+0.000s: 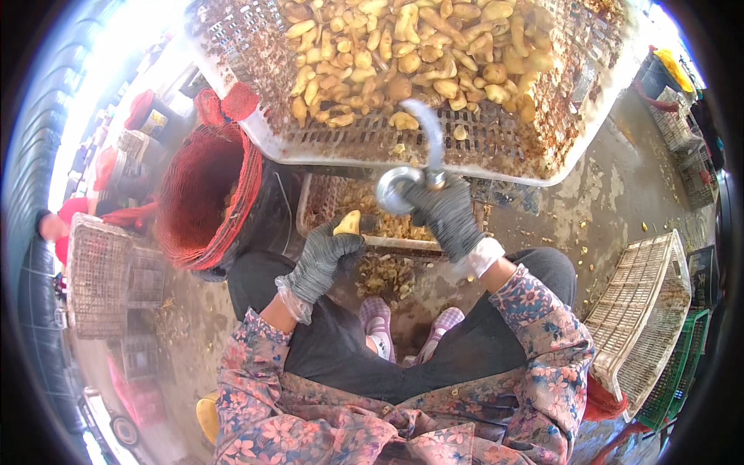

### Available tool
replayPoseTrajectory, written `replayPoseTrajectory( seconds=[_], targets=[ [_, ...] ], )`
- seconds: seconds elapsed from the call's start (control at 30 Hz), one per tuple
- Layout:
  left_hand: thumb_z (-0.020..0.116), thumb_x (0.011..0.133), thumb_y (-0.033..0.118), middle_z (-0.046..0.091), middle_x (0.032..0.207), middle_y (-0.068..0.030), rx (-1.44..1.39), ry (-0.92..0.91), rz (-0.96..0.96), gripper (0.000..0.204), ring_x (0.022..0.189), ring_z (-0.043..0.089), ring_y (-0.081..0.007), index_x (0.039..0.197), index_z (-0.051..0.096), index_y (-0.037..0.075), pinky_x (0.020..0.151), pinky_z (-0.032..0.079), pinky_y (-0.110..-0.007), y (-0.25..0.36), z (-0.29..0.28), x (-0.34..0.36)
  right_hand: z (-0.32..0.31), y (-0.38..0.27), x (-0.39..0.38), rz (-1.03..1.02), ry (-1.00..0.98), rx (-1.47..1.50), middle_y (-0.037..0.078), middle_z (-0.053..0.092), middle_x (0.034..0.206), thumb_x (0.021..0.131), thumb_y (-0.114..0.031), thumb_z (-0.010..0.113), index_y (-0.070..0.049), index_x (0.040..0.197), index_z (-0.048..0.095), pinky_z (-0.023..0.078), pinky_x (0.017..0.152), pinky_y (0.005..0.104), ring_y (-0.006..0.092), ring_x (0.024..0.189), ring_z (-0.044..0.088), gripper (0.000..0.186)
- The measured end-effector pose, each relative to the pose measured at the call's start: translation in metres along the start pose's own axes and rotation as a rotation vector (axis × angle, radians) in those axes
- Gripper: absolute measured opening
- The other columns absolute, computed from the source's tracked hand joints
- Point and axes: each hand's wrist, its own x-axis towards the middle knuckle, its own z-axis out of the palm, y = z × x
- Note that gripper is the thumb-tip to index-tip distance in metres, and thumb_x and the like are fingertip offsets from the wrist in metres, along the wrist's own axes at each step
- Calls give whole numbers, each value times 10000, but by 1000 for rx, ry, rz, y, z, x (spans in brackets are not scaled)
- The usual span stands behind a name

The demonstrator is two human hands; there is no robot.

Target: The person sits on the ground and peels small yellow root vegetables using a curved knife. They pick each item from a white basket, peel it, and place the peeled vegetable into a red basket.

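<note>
We see the left hand [325, 260], gloved, pinching a yellow root [349, 222] between thumb and fingers, just off the near edge of the tray [372, 141]. Right hand [446, 213], gloved: fingers curled around a curved metal tool [432, 132]. Label on the white bucket [156, 122], left of the tray: we cannot read it.

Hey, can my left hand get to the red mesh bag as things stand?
Likely yes: the red mesh bag stands open to the left of your left hand, and nothing visible blocks the way, though that hand holds a yellow piece.
</note>
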Motion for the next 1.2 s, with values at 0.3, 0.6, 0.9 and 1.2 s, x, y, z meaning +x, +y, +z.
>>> replayPoseTrajectory(
  seconds=[0.3, 0.6, 0.9, 1.2],
  targets=[
    [669, 762, 194, 561, 642, -13, -187, 63, -132, 286, 467, 489, -83, 985, 587, 35, 398, 381, -220, -3, 1, 0, -5, 29, 28, -72, 76, 88, 45, 642, 719, 784, -152, 749, -15, 948, 638, 456, 456, 223, 70, 526, 558, 241],
    [626, 869, 404, 523, 608, -7, -753, 228, -366, 320, 445, 486, -93, 919, 558, 95, 379, 391, -184, -8, 12, 10, 26, 22, -14, -303, -115, -160, 29, 655, 799, 781, -212, 760, -13, 978, 641, 494, 628, 239, 59, 736, 588, 303],
    [558, 901, 431, 618, 727, -66, -509, 363, -128, 351, 458, 495, -97, 951, 605, 87, 389, 405, -226, -32, 7, 17, 23, 5, -13, -91, -73, -109, 32, 636, 723, 792, -201, 745, -23, 960, 632, 460, 472, 232, 74, 532, 549, 270],
    [520, 904, 444, 508, 556, -16, -20, 152, 201, 343, 379, 405, -116, 883, 586, 108, 328, 295, -223, -63, -7, 28, 15, 17, 3, -24, -78, -117, 32, 645, 720, 770, -203, 766, -16, 940, 642, 504, 550, 245, 76, 613, 586, 282]
  ],
)
